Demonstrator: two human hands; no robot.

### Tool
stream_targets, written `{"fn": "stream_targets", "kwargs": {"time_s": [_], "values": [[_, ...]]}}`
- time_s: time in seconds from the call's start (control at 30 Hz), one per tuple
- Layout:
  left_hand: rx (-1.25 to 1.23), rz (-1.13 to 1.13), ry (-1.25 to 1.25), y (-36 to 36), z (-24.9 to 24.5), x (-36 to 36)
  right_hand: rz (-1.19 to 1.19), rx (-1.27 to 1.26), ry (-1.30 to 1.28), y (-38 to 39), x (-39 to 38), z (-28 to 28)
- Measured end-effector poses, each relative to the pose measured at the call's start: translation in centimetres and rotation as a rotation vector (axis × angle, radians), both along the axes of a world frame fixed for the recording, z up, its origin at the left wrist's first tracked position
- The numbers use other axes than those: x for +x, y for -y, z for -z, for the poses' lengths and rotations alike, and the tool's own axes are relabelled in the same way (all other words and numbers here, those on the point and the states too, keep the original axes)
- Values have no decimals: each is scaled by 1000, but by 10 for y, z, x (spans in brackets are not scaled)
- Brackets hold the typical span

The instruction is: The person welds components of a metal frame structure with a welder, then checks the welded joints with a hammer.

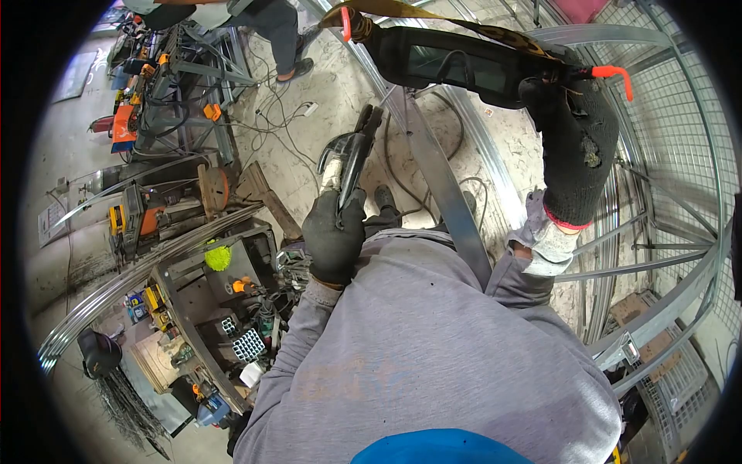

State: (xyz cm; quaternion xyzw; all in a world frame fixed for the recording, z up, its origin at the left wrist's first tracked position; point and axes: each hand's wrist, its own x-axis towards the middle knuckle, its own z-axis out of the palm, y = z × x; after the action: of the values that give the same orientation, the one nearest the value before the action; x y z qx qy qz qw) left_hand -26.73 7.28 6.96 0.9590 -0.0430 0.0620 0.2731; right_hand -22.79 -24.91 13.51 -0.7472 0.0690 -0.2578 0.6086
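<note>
My left hand (pixel 334 241), in a dark work glove, is closed around a black welding electrode holder (pixel 357 155) with its jaws pointing up and away from me. A thin rod seems to stick out near its tip. In a dark knit glove with a red cuff edge, my right hand (pixel 580 143) is raised and grips one end of dark welding goggles (pixel 456 66). The goggles have orange tips and a yellowish strap, and they hang close to the camera. Below them, a flat metal bar (pixel 444 182) slants down toward my body.
At left, a workbench (pixel 197 317) carries tools and metal pieces beside long metal rods (pixel 116 294). Another person's leg (pixel 274 39) stands at top left. Cables (pixel 286 116) lie across the floor. Curved metal framing (pixel 699 301) and wire mesh (pixel 672 131) are at right.
</note>
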Motion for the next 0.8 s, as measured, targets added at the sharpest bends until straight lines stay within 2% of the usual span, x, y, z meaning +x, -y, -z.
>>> {"fn": "stream_targets", "kwargs": {"time_s": [0.07, 0.1, 0.17, 0.23, 0.27, 0.33, 0.53, 0.6, 0.7, 0.8], "values": [[-121, -78, -101, 1, -1, -1, -6, 29, -14, -1, 0, -2], [-121, -79, -100, 0, 1, -1, 6, -69, -20, -2, -1, -6], [-73, 14, 25, -4, 5, 0, 17, -166, -27, -3, -3, -9], [-89, 2, 8, -5, 6, -3, -89, -249, 61, -2, -4, -9], [-104, -11, -9, -4, 5, -4, -89, -248, 61, -3, -5, -9], [-75, 2, 4, -6, 6, -4, -199, -26, -65, -3, -6, -7], [-57, 22, 16, -1, -5, -5, -291, 105, -109, -4, -9, -14], [-80, 6, 0, -2, -3, -5, -272, 63, -109, -4, -10, -9], [-25, 78, 105, -6, 2, -2, -256, 22, -92, -4, -9, -8], [-82, -4, -33, 2, -9, -5, -258, 11, -105, -4, -8, -11]]}}
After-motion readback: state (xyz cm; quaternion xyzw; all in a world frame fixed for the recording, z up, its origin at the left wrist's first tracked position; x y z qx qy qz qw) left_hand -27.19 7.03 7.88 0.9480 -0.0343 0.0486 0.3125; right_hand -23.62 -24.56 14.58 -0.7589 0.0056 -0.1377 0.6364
